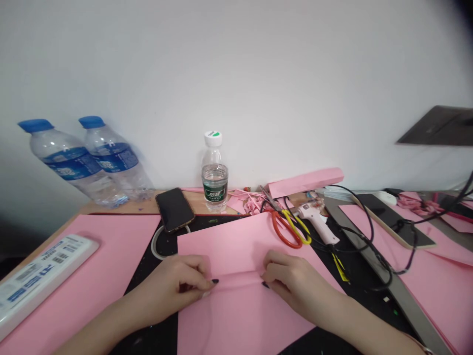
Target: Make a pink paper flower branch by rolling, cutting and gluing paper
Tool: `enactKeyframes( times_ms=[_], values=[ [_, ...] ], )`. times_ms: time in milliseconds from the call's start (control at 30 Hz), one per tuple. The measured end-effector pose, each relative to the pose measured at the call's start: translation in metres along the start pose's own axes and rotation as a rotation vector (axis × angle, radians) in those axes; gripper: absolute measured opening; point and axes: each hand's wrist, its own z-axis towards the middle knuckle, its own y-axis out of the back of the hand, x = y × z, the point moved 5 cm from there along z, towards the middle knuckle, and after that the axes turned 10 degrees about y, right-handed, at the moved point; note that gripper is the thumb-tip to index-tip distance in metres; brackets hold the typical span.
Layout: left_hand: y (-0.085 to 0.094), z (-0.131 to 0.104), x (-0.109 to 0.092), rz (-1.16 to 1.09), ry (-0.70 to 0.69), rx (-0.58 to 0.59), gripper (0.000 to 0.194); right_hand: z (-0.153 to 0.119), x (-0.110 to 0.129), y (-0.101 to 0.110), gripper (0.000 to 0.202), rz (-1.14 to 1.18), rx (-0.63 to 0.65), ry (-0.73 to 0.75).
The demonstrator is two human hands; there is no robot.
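Note:
A sheet of pink paper (240, 315) lies before me on a black mat (160, 308). A raised fold or crease runs across it between my hands. My left hand (185, 278) pinches the sheet at the left end of this crease, thumb and fingers together. At the right end, my right hand (295, 278) pinches the paper in the same way. Scissors (290, 229) with one orange-red and one yellow handle rest on the sheet's far edge. Beside them lies a pale hot glue gun (318, 223) with a black cord.
A black phone (174, 209) and a small water bottle (215, 177) stand behind the sheet. Two large bottles (74, 160) lean at the back left. A long white box (44, 278) lies on another pink sheet (133, 234). Cables, a second phone (393, 219) and more pink paper (436, 286) occupy the right.

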Motion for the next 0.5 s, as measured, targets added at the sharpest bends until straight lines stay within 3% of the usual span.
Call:
enactKeyframes(
  times_ms=[500],
  values=[
    [0.0003, -0.0019, -0.0018, 0.0, -0.003, 0.002, 0.025, 0.0006, 0.0021, 0.0009, 0.022, -0.014, 0.002, 0.008]
  ],
)
